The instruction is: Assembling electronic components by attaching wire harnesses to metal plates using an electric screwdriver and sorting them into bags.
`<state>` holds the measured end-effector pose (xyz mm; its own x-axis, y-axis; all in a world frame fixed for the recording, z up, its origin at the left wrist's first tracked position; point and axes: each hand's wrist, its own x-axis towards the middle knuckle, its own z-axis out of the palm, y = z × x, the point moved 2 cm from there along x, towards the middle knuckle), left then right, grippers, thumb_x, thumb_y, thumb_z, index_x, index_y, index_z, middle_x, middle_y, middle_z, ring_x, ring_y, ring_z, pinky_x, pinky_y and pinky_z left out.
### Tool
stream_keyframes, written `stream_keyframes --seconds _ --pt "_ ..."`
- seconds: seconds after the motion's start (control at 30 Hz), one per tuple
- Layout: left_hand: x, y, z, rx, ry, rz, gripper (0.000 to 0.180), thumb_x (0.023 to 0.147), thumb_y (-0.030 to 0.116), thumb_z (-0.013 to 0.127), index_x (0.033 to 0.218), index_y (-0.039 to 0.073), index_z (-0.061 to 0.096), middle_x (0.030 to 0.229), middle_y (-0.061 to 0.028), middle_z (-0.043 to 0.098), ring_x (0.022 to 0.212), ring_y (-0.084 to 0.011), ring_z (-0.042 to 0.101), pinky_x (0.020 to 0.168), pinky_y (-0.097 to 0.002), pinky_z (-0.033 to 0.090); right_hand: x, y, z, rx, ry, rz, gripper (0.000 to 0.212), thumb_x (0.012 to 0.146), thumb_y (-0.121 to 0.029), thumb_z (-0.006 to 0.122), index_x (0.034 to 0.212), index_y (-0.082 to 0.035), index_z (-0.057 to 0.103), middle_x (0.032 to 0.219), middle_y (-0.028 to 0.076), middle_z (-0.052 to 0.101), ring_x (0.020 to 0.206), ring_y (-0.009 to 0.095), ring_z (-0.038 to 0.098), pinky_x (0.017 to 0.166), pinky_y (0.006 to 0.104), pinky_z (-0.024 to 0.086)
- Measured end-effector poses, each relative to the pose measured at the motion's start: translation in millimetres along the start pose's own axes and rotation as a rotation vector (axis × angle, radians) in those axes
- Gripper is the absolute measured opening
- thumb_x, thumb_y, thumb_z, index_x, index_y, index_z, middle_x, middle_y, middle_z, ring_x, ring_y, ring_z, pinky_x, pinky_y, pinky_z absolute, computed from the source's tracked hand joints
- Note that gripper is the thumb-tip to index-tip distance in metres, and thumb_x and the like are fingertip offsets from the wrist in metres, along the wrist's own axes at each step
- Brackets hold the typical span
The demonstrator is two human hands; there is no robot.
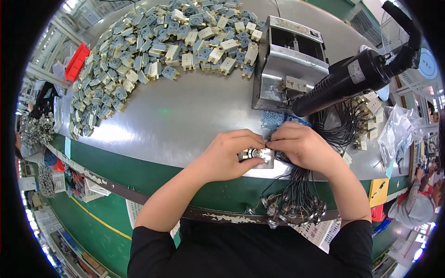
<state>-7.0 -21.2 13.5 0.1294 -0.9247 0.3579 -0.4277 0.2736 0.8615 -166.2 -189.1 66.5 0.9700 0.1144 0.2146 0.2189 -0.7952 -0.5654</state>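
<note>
While the left hand (227,155) pinches a small shiny part (255,153) between thumb and fingers near the tabletop's (153,118) front edge, the right fingers press together at its one o'clock, their grip unclear. Black cables (300,183) hang toward five, a black tool (352,79) slants at two, grey-and-cream blocks (190,37) pile at eleven.

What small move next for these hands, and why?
Perhaps ease the right hand gently toward the small part: the left hand already steadies it between thumb and finger, and the right hand pinches close beside it, though what it pinches is unclear.
</note>
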Motion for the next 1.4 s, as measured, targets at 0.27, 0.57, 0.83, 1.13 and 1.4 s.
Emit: stream_keyframes --seconds 0.27,0.57,0.83,1.13,1.4 --pt "-2 0 -2 -0.034 -0.05 -0.07 0.033 0.079 0.006 0.088 0.108 0.0 0.074 0.112 -0.0138 0.076 0.108 -0.0319 0.075 0.095 -0.0403 0.059 2 -14 1 0.178 0.142 0.254 0.026 0.086 0.011 0.069 0.109 0.001 0.076 0.104 0.016 0.073 0.092 0.033 0.071 0.082 0.039 0.057" --pt "-4 2 -4 -0.006 -0.053 -0.091 0.031 0.082 0.009 0.086 0.108 0.002 0.073 0.112 -0.0134 0.074 0.104 -0.0336 0.074 0.091 -0.0413 0.058 19 -18 -9 0.329 0.014 0.341 0.023 0.089 0.007 0.072 0.112 0.003 0.074 0.09 0.011 0.075 0.088 0.024 0.074 0.082 0.0325 0.056" --pt "-4 -3 -2 -0.046 -0.015 -0.071 0.031 0.08 0.01 0.088 0.102 0.002 0.068 0.11 -0.0129 0.073 0.102 -0.0343 0.072 0.089 -0.0422 0.058 24 -21 -2 0.409 -0.001 0.549 0.036 0.089 0.007 0.072 0.123 0.002 0.063 0.092 0.012 0.077 0.086 0.018 0.075 0.081 0.0312 0.058" --pt "-3 4 -5 -0.026 -0.029 -0.113 0.032 0.079 0.011 0.089 0.103 0.002 0.068 0.111 -0.0135 0.072 0.103 -0.0351 0.072 0.089 -0.0423 0.057 23 -37 8 0.065 0.018 0.407 0.039 0.086 0.006 0.074 0.123 -0.001 0.064 0.098 0.017 0.077 0.094 0.034 0.077 0.082 0.0392 0.059" --pt "-5 0 -1 0.02 0.031 0.016 0.03 0.081 0.01 0.087 0.107 0.003 0.074 0.119 -0.013 0.074 0.108 -0.0343 0.073 0.092 -0.0416 0.059 3 -36 10 -0.201 0.213 0.285 0.032 0.087 -0.008 0.08 0.114 -0.003 0.064 0.085 0.011 0.071 0.08 0.031 0.073 0.07 0.0395 0.056"
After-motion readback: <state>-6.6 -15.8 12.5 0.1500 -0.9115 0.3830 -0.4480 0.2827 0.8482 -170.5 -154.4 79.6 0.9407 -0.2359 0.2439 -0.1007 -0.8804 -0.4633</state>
